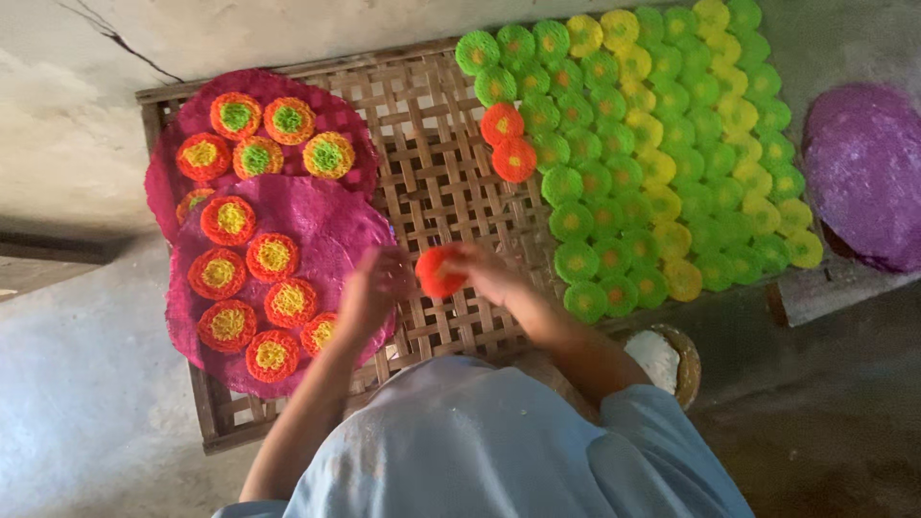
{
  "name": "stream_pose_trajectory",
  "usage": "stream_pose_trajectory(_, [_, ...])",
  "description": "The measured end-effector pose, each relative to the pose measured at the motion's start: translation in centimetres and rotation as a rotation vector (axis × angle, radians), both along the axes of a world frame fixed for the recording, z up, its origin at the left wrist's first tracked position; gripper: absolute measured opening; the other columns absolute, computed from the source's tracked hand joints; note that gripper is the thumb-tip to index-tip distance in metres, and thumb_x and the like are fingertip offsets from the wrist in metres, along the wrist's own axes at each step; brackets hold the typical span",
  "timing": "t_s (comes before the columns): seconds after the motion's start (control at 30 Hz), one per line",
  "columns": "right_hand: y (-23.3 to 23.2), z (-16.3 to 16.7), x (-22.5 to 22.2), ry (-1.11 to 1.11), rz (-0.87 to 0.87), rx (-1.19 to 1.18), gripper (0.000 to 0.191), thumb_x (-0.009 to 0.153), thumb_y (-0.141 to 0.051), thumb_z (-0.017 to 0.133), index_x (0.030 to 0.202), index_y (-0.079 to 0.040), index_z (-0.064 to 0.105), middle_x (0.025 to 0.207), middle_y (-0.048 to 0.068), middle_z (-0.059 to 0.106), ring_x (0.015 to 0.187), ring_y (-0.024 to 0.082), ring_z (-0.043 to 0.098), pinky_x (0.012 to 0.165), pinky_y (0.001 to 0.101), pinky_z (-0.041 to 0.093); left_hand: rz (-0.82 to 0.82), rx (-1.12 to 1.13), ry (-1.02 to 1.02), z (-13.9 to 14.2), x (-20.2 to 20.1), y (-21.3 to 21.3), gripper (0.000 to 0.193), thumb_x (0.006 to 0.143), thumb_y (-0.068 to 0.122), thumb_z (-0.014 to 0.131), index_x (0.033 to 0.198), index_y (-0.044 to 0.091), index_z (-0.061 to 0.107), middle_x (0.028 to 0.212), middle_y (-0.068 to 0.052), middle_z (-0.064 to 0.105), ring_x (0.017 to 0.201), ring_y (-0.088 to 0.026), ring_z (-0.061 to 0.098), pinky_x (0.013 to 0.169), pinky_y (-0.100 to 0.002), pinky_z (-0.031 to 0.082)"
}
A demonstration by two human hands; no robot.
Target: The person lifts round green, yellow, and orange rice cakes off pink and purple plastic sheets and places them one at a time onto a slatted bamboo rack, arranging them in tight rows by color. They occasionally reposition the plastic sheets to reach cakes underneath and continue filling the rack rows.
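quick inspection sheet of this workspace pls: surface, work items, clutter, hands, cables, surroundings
Surface: woven bamboo tray on a wooden frame, middle part bare.
Work items: orange disc held between both hands; two orange discs lying beside rows of green and yellow discs; two magenta rounds at the other end carrying orange-rimmed discs with yellow or green centres.
Clutter: small basket of white material by the tray's near edge.
Hands: left hand and right hand both on the orange disc; image blurred, grip detail unclear.
Cables: nothing seen.
Surroundings: purple round off to one side; grey floor; cracked pale wall.
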State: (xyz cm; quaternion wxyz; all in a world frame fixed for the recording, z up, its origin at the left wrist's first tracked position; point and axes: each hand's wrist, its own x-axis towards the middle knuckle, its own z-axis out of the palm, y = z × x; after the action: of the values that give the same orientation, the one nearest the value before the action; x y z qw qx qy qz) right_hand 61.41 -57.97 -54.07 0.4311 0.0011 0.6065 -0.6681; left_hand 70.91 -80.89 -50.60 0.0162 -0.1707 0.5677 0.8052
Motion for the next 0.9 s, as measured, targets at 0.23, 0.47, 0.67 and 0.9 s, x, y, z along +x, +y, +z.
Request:
stream_pose_trajectory(0.23, [6.0, 2.1, -9.4, 0.377, -0.334, 0.493, 0.045, 0.089, -0.016, 0.07, 0.133, -0.016, 0.06, 0.125, 0.006, 0.066, 0.12, 0.024, 0.062, 0.099, 0.0394, 0.054, 0.393, -1.852, -0.202, -3.0, -0.8, -16.4, 0.077, 0.089, 0.044, 0.08, 0.142, -0.002, 0.048, 0.145, -0.024, 0.048, 0.122, -0.042, 0.053, 0.104, -0.064, 0.045])
stream_pose_trajectory(0.47, [6.9, 2.6, -10.5, 1.362, -0.233, 0.879, 0.048, 0.087, -0.004, 0.072, 0.133, -0.006, 0.057, 0.127, 0.021, 0.063, 0.121, 0.042, 0.059, 0.103, 0.0521, 0.048, 0.491, -1.276, -0.226, -2.6, -1.7, -18.0, 0.04, 0.098, 0.02, 0.076, 0.128, 0.005, 0.054, 0.125, -0.022, 0.061, 0.115, -0.045, 0.06, 0.096, -0.058, 0.049])
stream_pose_trajectory(0.67, [3.7, 3.4, -7.5, 1.625, -0.319, 1.138, 0.045, 0.085, -0.003, 0.07, 0.128, -0.001, 0.058, 0.11, 0.018, 0.065, 0.109, 0.034, 0.063, 0.102, 0.0522, 0.048, 0.493, -1.125, -0.016, -1.5, -4.7, -16.8, 0.023, 0.085, 0.01, 0.078, 0.103, 0.009, 0.063, 0.088, -0.01, 0.07, 0.076, -0.027, 0.069, 0.066, -0.042, 0.058])
stream_pose_trajectory(0.9, [-3.2, -0.9, -0.7, -0.01, -0.209, -0.415, 0.047, 0.101, -0.034, 0.063, 0.133, 0.0, 0.06, 0.12, 0.014, 0.072, 0.104, 0.021, 0.072, 0.096, 0.0391, 0.059, -0.223, -0.634, 0.127, 2.2, -3.3, -1.8, 0.04, 0.079, 0.01, 0.076, 0.117, 0.012, 0.062, 0.108, -0.008, 0.07, 0.084, -0.02, 0.069, 0.056, -0.035, 0.064])
